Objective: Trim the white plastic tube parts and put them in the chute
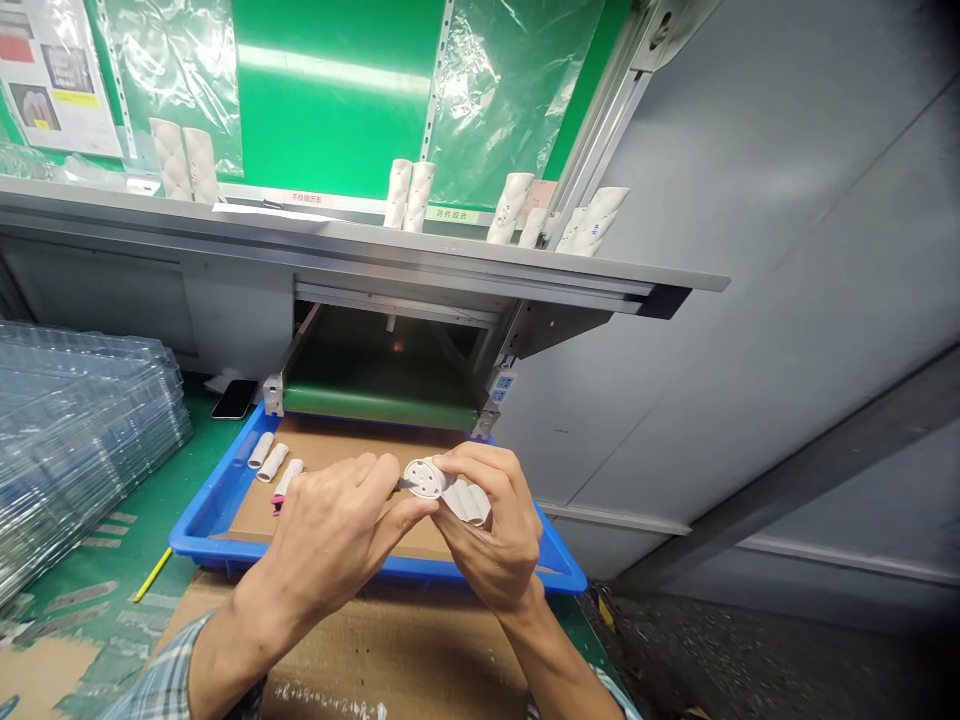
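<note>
My right hand (491,530) is closed around a white ribbed plastic cylinder (450,492), its round perforated end cap facing me. My left hand (341,530) is closed in a pinch right beside that cap, with a small thin tool tip touching the cap's left edge. Both hands hover over a blue tray (217,510) lined with brown cardboard. Three short white tubes (271,462) lie at the tray's left end.
A green conveyor belt (379,400) ends just behind the tray. A stack of clear plastic blister trays (75,430) sits at the left, a dark phone (234,399) behind it. White patterned cylinders (409,195) stand on the grey shelf. A cardboard box (390,650) lies under my arms.
</note>
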The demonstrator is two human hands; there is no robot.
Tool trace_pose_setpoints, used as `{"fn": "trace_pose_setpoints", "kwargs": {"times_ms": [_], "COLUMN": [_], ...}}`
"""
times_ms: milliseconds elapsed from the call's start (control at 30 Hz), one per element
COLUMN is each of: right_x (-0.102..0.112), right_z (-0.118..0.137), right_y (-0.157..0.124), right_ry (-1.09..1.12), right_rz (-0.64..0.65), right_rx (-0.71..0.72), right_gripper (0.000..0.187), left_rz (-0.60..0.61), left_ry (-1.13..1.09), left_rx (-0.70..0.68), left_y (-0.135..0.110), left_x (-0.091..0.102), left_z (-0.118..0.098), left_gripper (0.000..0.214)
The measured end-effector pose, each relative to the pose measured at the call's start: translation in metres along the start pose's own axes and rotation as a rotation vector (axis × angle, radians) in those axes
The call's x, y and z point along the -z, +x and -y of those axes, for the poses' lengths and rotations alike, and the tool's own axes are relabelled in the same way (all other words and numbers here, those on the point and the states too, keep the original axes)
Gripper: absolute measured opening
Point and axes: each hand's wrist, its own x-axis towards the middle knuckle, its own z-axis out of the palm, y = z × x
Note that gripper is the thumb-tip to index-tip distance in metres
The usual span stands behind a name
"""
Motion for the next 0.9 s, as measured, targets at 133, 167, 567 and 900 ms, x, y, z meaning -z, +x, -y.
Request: {"fn": "trace_pose_setpoints", "kwargs": {"times_ms": [133,167,567,900], "right_x": [0.0,-0.001,0.002,0.001], "right_z": [0.001,0.001,-0.01,-0.006], "right_y": [-0.001,-0.001,-0.002,0.005], "right_ry": [0.016,0.027,0.459,0.225], "right_rz": [0.007,0.003,0.304,0.094], "right_rx": [-0.01,-0.016,-0.278,-0.18], "right_gripper": [0.031,0.032,0.053,0.04], "left_rz": [-0.023,-0.05,-0.06,-0.064], "left_ry": [-0.069,-0.077,-0.294,-0.091], "left_rx": [-0.02,-0.017,-0.053,-0.021], "left_y": [0.0,0.0,0.002,0.001], "left_x": [-0.001,-0.002,0.0,0.005], "left_z": [0.0,0.0,0.016,0.012], "left_gripper": [0.053,0.051,0.029,0.044]}}
